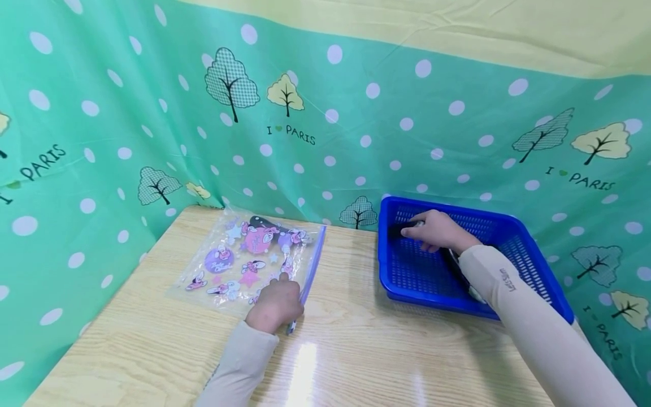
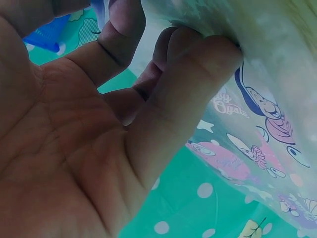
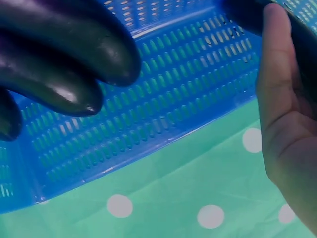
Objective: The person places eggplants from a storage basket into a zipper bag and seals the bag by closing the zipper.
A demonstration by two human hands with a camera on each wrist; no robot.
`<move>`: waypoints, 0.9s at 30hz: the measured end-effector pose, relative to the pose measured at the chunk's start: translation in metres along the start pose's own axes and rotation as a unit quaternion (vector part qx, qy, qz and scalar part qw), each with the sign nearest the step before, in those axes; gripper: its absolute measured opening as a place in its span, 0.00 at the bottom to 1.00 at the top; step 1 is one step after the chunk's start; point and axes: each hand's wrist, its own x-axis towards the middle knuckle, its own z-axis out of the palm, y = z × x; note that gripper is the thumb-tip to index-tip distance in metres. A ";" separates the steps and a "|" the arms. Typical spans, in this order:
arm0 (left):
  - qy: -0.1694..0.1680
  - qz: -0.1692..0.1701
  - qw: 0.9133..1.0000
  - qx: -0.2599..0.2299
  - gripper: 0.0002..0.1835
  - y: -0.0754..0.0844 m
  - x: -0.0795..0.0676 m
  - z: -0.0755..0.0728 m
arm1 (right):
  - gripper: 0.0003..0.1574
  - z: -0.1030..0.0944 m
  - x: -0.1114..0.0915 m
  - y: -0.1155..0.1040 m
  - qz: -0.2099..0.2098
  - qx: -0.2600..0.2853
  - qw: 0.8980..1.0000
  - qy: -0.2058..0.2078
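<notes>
In the head view, my left hand [image 1: 277, 303] pinches the zipper-edge corner of a clear cartoon-print zip bag [image 1: 220, 285] lying flat on the table. Its thumb and fingertips meet the plastic film in the left wrist view. A dark eggplant [image 1: 261, 222] shows through the far end of the bag. Over at the right, my right hand [image 1: 438, 230] reaches into a blue plastic basket [image 1: 385, 271] and grips a dark eggplant [image 3: 306, 54] near its left end. Several more glossy eggplants [image 3: 94, 42] lie in the basket, partly hidden by my right forearm in the head view.
The wooden table [image 1: 346, 350] carries the bag on the left and the basket on the right. A green dotted cloth [image 1: 351, 135] hangs behind and along both sides, close to the basket's far rim.
</notes>
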 end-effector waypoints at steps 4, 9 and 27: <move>-0.006 -0.006 1.000 -0.004 0.04 0.000 0.000 0.000 | 0.44 0.001 0.001 -0.003 0.005 -0.019 1.000 -0.009; -0.010 -0.007 1.000 0.000 0.05 -0.001 0.000 0.000 | 0.38 0.000 -0.001 0.000 -0.010 -0.005 1.000 -0.011; -0.010 -0.015 1.000 -0.013 0.09 0.000 -0.001 -0.001 | 0.41 -0.034 -0.044 -0.017 -0.055 0.077 0.994 0.063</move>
